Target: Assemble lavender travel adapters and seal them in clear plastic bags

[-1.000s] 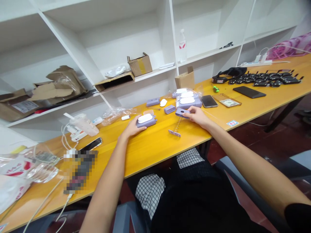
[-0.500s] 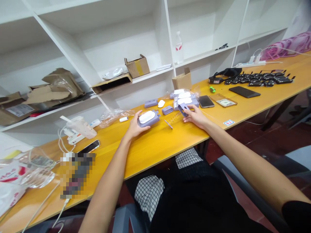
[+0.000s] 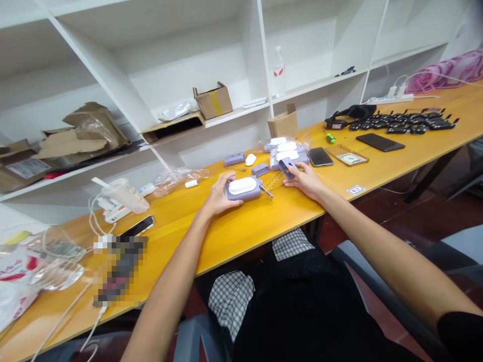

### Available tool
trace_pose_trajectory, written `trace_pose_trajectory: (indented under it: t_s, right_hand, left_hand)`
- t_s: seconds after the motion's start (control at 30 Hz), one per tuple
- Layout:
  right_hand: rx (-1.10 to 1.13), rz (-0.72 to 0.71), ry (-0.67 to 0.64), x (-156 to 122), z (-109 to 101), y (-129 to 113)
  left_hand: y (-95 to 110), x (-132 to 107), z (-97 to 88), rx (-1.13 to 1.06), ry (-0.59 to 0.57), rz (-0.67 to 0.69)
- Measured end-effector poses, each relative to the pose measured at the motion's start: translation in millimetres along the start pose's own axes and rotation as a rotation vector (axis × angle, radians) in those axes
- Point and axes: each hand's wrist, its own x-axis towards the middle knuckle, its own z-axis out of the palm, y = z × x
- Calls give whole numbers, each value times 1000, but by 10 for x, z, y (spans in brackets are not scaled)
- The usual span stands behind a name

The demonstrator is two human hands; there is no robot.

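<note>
My left hand (image 3: 220, 195) grips the side of a purple plastic housing (image 3: 253, 194) with a white oval pad (image 3: 242, 185) on top. Its fingers wrap the left end, just over the table. In my right hand (image 3: 306, 181) is a smaller purple plastic piece (image 3: 286, 167) with an opening, pinched between thumb and fingers. A thin coil (image 3: 273, 182) lies between the hands. Close to the housing's right end is a narrow purple strip (image 3: 266, 191). Behind lie a small purple part (image 3: 260, 169), a purple shell (image 3: 234, 159) and a white oval piece (image 3: 250, 160).
Several purple-and-white units (image 3: 285, 150) lie beyond my right hand, near a phone (image 3: 320, 157) and a clear case (image 3: 347, 155). A white cylinder (image 3: 191, 184) and plastic wrap (image 3: 171, 181) lie left. The table (image 3: 234, 236) ends close to my body; white shelves (image 3: 226, 120) stand behind.
My left hand has moved right with the purple housing, bringing its end close to the narrow strip. My right hand stays nearly in place with its purple piece.
</note>
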Motion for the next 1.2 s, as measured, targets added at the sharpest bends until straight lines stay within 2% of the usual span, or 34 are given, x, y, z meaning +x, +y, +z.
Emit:
trace_pose_trajectory:
  t_s: [0.17, 0.5, 0.87, 1.07, 1.13, 1.2]
  right_hand:
    - [-6, -2, 60, 38, 1, 31]
    - [-60, -74, 172, 118, -30, 92]
    - [-109, -83, 283, 125, 79, 132]
    - [-235, -159, 281, 49, 149, 175]
    - [-263, -175, 232, -3, 196, 197]
    - [-273, -175, 120, -56, 241, 220]
  left_hand:
    - [32, 2, 25, 11, -34, 27]
    - [96, 14, 28, 44, -29, 77]
    - [157, 14, 32, 95, -30, 118]
    - [145, 22, 51, 94, 8, 155]
    - [144, 28, 57, 93, 41, 169]
    - [142, 31, 53, 99, 84, 161]
